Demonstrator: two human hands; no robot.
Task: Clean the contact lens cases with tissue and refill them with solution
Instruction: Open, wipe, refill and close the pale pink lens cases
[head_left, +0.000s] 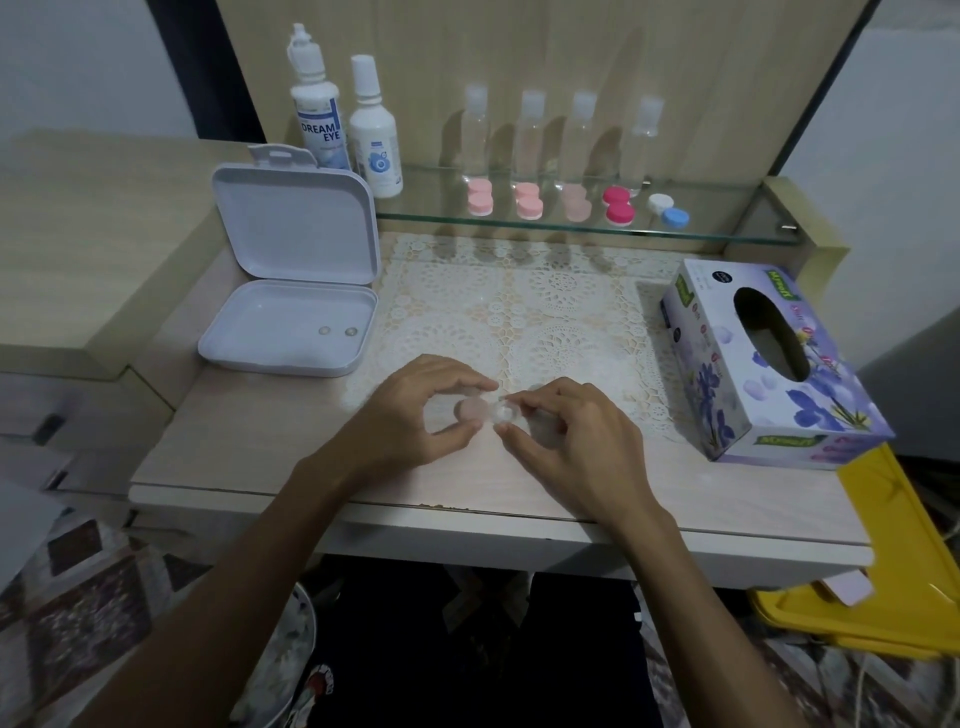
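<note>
A pale pink contact lens case (474, 408) lies on the table between my two hands. My left hand (415, 410) curls its thumb and fingers round the capped pink half. My right hand (566, 431) pinches the clear uncapped half (503, 414) between thumb and forefinger. Two white solution bottles (372, 130) stand at the back left. A purple flowered tissue box (763, 358) sits at the right, with no tissue sticking out of its slot.
On the glass shelf (727, 236) stand several clear bottles (530, 140) and several lens cases: pink (479, 197), magenta (618, 206), white and blue (670, 210). An open white box (291, 332) at the left holds two lenses (337, 331). A lace mat (519, 312) covers the table's middle.
</note>
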